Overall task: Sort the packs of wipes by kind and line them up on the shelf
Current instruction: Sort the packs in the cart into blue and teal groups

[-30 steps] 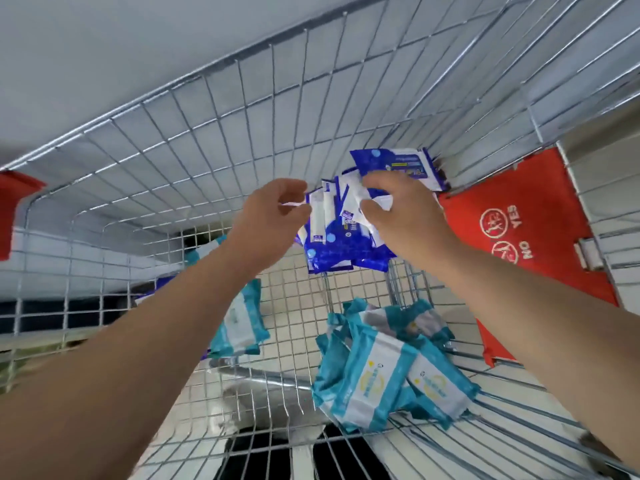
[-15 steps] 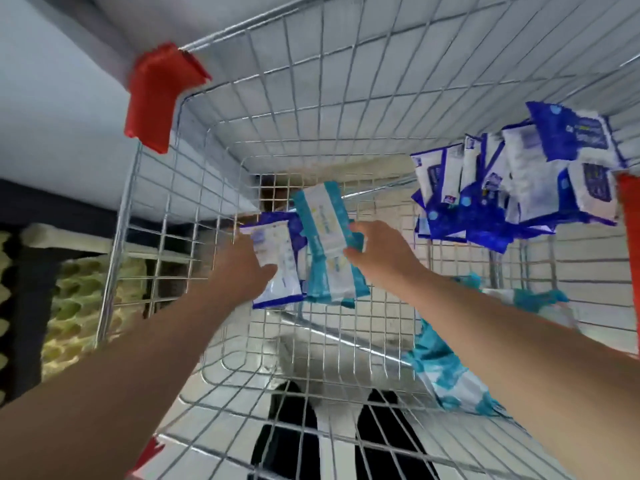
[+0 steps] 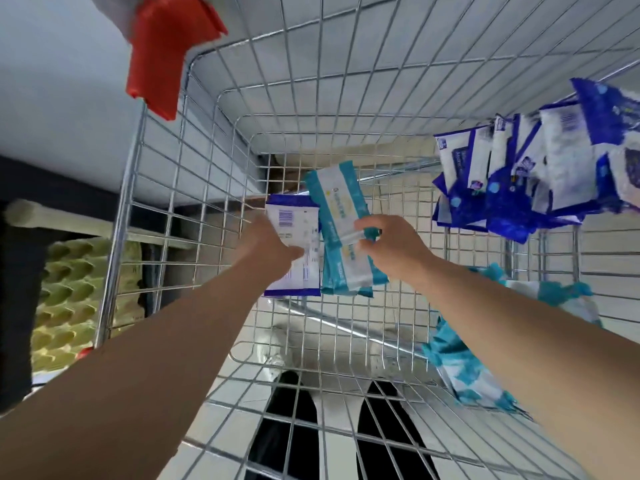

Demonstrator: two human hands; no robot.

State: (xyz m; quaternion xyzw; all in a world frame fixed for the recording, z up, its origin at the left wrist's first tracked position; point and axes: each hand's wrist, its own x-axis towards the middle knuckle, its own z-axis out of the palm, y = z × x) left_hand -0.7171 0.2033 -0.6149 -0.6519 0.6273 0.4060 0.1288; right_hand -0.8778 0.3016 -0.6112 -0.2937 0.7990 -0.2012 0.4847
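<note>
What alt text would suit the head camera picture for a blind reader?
A person's left hand holds a blue-and-white pack of wipes and the right hand a teal-and-white pack beside it, inside a silver wire cart. More dark blue packs bunch at right, teal packs below them.

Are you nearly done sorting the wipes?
Not nearly. Done: a bunch of dark blue packs sits together at the right of the cart. In hand: the left hand holds one blue pack, the right hand a teal pack. Left: more teal packs lie loose in the cart, and no pack shows on any shelf.
</note>
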